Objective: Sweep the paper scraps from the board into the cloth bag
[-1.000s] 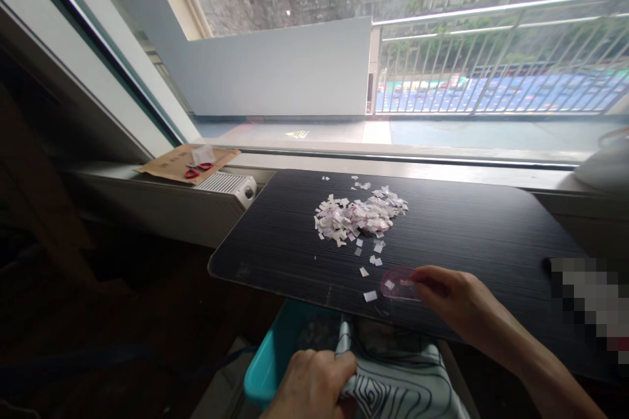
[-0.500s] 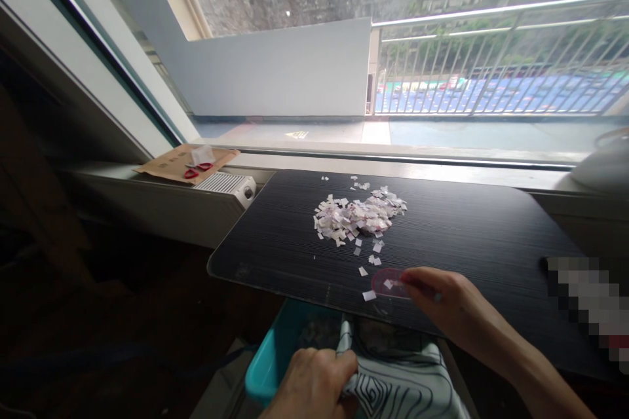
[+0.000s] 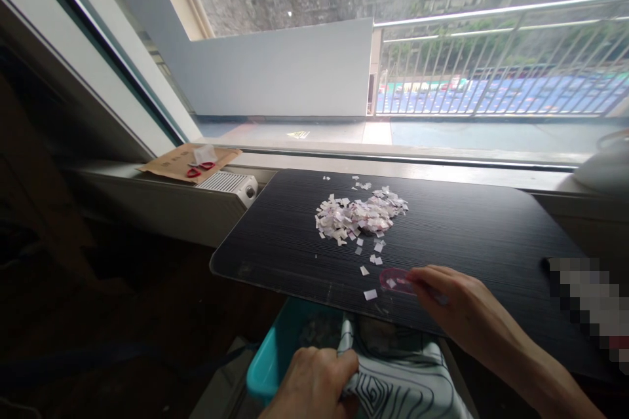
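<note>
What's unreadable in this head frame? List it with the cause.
- Pixelated patch at the table's right edge: masked, so what lies there is unknown.
- Bin contents: hidden by the table and the patterned bag.
- Pink scoop: translucent, its handle under the right hand; shape unclear.
- Paper scraps: too small to read any print.
- White object: cut off by the right edge.
- Left hand: cut off by the bottom edge.

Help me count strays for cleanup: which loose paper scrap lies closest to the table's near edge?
The single white scrap left of the pink scoop, lying nearer the table edge than the others trailing from the pile.
</note>
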A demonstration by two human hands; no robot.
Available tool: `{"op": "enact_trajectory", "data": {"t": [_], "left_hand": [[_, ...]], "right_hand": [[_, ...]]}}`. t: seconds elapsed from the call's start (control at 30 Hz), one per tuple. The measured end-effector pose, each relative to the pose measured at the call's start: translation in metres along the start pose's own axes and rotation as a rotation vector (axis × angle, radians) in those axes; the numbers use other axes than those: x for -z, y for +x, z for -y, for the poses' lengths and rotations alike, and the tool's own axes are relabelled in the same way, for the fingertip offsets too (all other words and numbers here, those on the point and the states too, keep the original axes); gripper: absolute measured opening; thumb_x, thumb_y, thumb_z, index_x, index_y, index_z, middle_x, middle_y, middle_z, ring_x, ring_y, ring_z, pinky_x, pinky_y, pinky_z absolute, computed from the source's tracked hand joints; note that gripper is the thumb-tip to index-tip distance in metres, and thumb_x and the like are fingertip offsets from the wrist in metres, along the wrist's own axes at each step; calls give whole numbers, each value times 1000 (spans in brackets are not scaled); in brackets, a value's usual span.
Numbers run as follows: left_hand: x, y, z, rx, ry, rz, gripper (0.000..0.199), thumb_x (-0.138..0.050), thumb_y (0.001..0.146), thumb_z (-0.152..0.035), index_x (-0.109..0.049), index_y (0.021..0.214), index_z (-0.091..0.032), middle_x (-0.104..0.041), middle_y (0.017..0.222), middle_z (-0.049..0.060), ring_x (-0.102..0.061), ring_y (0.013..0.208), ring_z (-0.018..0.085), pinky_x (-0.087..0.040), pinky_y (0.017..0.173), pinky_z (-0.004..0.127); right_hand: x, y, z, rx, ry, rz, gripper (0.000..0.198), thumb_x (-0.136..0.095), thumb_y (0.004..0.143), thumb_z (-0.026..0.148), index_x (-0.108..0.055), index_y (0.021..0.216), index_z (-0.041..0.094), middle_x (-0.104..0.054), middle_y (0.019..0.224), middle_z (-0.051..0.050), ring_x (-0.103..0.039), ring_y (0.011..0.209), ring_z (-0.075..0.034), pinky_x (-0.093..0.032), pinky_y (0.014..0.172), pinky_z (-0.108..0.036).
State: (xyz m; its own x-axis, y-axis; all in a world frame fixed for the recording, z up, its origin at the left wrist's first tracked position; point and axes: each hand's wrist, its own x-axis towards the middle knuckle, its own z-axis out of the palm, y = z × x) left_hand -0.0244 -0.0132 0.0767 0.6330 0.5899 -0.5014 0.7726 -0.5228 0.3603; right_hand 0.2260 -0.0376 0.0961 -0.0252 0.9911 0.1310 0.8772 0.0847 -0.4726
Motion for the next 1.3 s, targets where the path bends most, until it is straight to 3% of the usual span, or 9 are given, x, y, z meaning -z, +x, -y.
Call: {"op": "enact_trajectory", "data": {"t": [0.37, 0.53, 0.63, 0.9, 1.13, 1.3], "left_hand": [[0, -3, -5, -17, 11, -25, 22, -67, 73, -22, -68, 95, -24, -72, 91, 3, -68, 86, 29, -49, 74, 33], [2, -2, -9, -18, 3, 51, 24, -70, 75, -28, -68, 98, -23, -72, 96, 6, -67, 90, 32, -49, 78, 38], [1, -1, -12, -38, -5, 15, 21, -69, 74, -24, -68, 95, -23, -72, 93, 5, -67, 87, 31, -49, 77, 36], [5, 1, -20, -37, 14, 70, 21, -65, 76, -25, -66, 97, -23, -72, 96, 7, -66, 91, 32, -49, 80, 38], [5, 5, -28, -67, 27, 72, 24, -65, 76, -27, -66, 99, -22, -72, 97, 7, -66, 91, 33, -49, 81, 39], [6, 5, -29, -80, 9, 87, 21, -64, 75, -25, -67, 96, -22, -72, 94, 7, -67, 89, 33, -49, 79, 39]], "right_hand": [[3, -2, 7, 11, 46, 98, 23, -48, 89, 19, -71, 89, 23, -73, 83, -1, -66, 73, -15, -47, 67, -24], [15, -12, -10, -68, -23, -6, 21, -52, 87, 23, -72, 86, 24, -73, 75, 1, -64, 61, -14, -45, 59, -23], [15, -8, -13, -66, -1, -70, 23, -50, 90, 26, -73, 90, 23, -74, 81, -1, -65, 65, -15, -46, 62, -23], [11, -22, -19, -100, 80, -1, 24, -52, 85, 28, -75, 84, 22, -73, 69, 0, -60, 54, -13, -44, 54, -21], [8, -32, -21, -156, 208, -65, 24, -56, 83, 32, -76, 84, 20, -74, 70, -2, -62, 56, -14, -48, 54, -20], [9, -37, -18, -137, 251, 9, 24, -56, 83, 32, -76, 80, 20, -73, 65, 0, -62, 55, -13, -47, 52, -18]]}}
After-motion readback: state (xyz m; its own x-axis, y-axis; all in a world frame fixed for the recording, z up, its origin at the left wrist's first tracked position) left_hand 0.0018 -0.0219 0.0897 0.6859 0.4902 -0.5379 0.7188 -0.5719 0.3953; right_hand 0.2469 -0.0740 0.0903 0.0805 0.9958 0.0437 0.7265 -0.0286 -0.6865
